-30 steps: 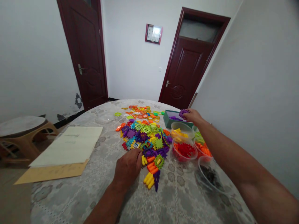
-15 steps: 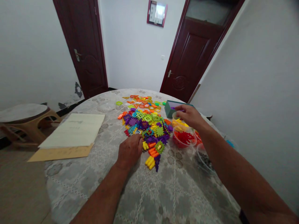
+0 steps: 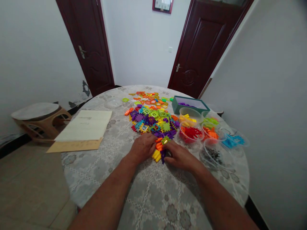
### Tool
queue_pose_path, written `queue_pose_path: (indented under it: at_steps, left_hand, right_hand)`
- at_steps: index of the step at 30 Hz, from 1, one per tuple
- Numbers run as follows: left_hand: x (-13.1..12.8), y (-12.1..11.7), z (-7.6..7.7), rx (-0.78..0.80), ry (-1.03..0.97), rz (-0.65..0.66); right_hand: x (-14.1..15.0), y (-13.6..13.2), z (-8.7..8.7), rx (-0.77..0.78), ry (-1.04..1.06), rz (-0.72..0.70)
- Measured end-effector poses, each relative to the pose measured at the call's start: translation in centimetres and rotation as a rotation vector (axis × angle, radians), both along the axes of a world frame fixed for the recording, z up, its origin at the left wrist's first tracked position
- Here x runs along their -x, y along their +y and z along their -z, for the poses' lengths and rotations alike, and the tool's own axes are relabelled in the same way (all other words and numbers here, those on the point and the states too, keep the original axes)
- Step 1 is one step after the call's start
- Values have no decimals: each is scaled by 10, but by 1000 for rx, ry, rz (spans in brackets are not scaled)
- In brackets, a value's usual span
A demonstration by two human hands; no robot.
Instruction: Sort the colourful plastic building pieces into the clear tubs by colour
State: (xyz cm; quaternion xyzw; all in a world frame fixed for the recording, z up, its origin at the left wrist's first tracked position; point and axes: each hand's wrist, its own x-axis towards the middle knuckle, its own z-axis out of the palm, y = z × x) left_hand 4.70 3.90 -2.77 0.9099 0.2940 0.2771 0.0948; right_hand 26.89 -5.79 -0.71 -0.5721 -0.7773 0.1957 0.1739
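A heap of colourful plastic building pieces [image 3: 153, 119], many with toothed edges, lies mid-table. My left hand [image 3: 142, 147] rests at its near edge with fingers curled together; whatever they hold is hidden. My right hand [image 3: 181, 156] reaches in from the other side, thumb and fingers apart beside a dark purple piece [image 3: 163, 156]. Between the hands lie orange pieces [image 3: 159, 145], a yellow piece [image 3: 156, 156] and a green square piece [image 3: 165, 140].
On the right stand clear tubs of red pieces [image 3: 192, 132], yellow pieces [image 3: 188, 120], orange pieces [image 3: 211, 133], blue pieces [image 3: 233, 140] and grey pieces [image 3: 213, 155]. Behind them is a green box [image 3: 176, 107] with purple pieces. Paper sheets [image 3: 83, 125] lie at left.
My right hand has come back from above the yellow tub and green box to the near end of the heap. My left hand stays by the heap, covering a yellow piece seen before.
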Motion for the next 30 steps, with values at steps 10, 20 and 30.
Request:
queue_pose_path:
  at_steps: [10,20,30]
  left_hand:
    - [-5,-4,1,6,52,58]
    - [5,10,-3,-75,-59,-317]
    - [17,22,-2,-133,-101,-478]
  right_hand:
    - [-9,3,-2,83,104,-75]
    - [-11,-7,-42,132,103,3]
    - [-75,53,-112,-76,-150,222]
